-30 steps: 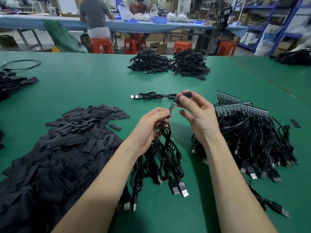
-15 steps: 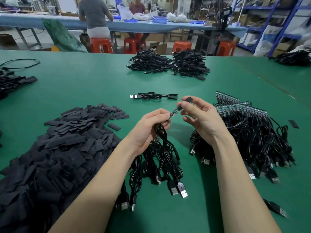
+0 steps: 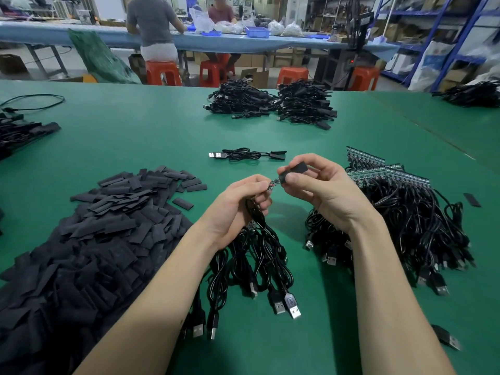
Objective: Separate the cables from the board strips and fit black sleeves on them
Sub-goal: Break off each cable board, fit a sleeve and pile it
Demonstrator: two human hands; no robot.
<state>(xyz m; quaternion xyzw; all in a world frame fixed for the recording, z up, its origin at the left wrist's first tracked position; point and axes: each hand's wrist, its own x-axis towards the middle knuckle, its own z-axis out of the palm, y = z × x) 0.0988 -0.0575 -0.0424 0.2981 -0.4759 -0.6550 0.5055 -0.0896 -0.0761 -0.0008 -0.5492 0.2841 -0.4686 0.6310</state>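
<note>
My left hand [image 3: 238, 209] grips a bunch of black USB cables [image 3: 259, 266] whose plugs hang down onto the green table [image 3: 135, 142]. One cable's small circuit board end [image 3: 273, 183] sticks out between its fingers. My right hand [image 3: 322, 190] pinches a black sleeve [image 3: 293, 170] whose mouth sits over the tip of that board. A large pile of flat black sleeves [image 3: 89, 247] lies at the left. At the right, board strips [image 3: 378, 169] top a heap of attached cables [image 3: 411, 220].
Two sleeved cables [image 3: 243, 155] lie just beyond my hands. Heaps of black cables [image 3: 273, 102] sit at the far middle, more at the far right [image 3: 473, 96] and left edge [image 3: 21, 131]. A stray sleeve [image 3: 472, 199] lies right. People work at a blue bench [image 3: 81, 36] behind.
My right hand has brought the black sleeve down onto the end of the small board; both hands moved slightly lower and closer together. The cable bunch stays in my left hand.
</note>
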